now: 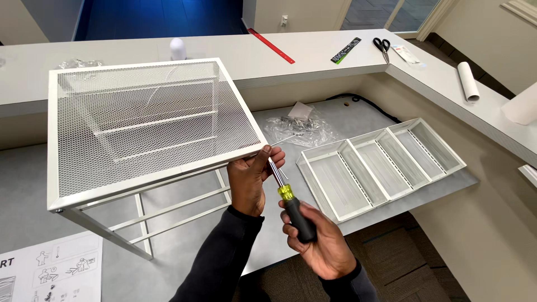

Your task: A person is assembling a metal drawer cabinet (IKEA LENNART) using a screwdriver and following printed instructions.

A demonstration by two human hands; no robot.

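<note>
Grey desk [33,184] carries mesh frame [145,120], tray stack [380,165], hardware bag [299,126] (clear plastic), instruction sheet [56,274].

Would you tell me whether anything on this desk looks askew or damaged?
Nothing looks damaged. The white mesh metal frame sits tilted, steadied by the left hand while the right hand holds the yellow-and-black screwdriver.

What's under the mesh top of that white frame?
Through the mesh top show white rails and grey desk. The left hand covers the corner where the screwdriver tip sits.
</note>
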